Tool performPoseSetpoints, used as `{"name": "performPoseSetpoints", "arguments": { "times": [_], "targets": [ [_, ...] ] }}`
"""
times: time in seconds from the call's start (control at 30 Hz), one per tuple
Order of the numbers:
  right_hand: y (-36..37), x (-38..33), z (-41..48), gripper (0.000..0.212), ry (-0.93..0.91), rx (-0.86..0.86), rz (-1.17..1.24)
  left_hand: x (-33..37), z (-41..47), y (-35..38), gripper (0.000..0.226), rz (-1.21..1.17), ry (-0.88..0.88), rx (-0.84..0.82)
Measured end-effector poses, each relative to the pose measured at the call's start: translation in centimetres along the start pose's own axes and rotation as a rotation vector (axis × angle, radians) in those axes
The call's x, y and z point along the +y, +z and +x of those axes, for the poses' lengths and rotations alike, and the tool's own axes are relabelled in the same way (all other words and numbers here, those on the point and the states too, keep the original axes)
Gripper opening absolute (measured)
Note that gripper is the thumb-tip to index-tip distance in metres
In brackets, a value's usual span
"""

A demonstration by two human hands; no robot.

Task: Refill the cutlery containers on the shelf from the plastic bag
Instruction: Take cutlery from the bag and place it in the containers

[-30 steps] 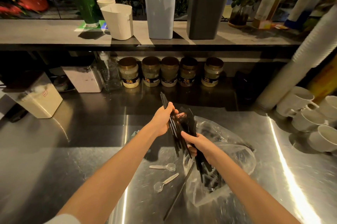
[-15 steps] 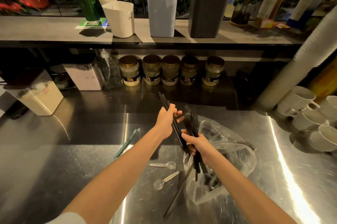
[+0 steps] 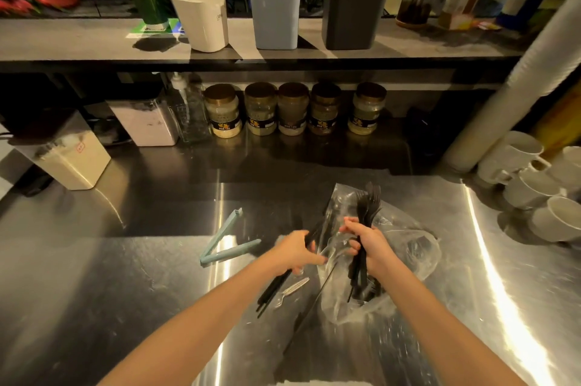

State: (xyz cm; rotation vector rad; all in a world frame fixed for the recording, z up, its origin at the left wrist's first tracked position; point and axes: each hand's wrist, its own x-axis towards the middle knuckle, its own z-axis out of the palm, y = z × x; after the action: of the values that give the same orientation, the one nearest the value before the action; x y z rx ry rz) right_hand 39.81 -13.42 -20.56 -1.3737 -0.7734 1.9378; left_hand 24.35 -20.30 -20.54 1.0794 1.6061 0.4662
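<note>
Cutlery [image 3: 366,206] fills left hand [image 3: 294,252] and right hand [image 3: 372,244].

A steel worktop [image 3: 125,275] with a shelf [image 3: 78,40] above its back edge.
On the worktop lie a clear plastic bag [image 3: 415,247], a clear plastic spoon [image 3: 294,286] just left of it, and an open pale-blue clip [image 3: 226,247]. Five jars [image 3: 292,109] line the back and white mugs [image 3: 528,184] cluster at the right. The shelf carries a white container [image 3: 204,19], a pale-blue container [image 3: 276,8] and a dark grey container [image 3: 355,8] in a row.
</note>
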Motion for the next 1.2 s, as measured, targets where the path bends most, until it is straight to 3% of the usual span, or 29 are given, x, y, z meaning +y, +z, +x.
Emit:
{"name": "performPoseSetpoints", "arguments": {
  "times": [0.17,0.47,0.6,0.83,1.03,1.2],
  "targets": [
    [-0.5,0.2,-1.1,0.008,-0.003,-0.012,-0.003,-2.8,0.4,3.3,0.037,0.189,-0.145,-0.044],
    [-0.2,0.6,-2.4,0.008,0.003,-0.041,-0.029,-2.9,-0.2,2.6,0.007,-0.075,-0.188,-0.024],
    [1.2,0.3,-2.8,0.010,-0.034,-0.062,-0.058,-1.9,-1.6,-1.7,0.019,-0.231,-0.108,-0.035],
    [4.3,1.1,-3.2,0.002,-0.042,-0.174,-0.176,0.3,-4.3,-7.2,0.015,-0.677,0.024,0.026],
    [6.8,3.1,-3.3,0.011,0.126,-0.192,-0.162,2.1,-5.0,-8.7,0.028,-0.873,0.205,0.042],
    [8.3,4.2,-3.0,0.023,0.258,-0.135,-0.058,3.8,-5.0,-8.8,0.031,-1.031,0.334,0.179]
  ]
}}
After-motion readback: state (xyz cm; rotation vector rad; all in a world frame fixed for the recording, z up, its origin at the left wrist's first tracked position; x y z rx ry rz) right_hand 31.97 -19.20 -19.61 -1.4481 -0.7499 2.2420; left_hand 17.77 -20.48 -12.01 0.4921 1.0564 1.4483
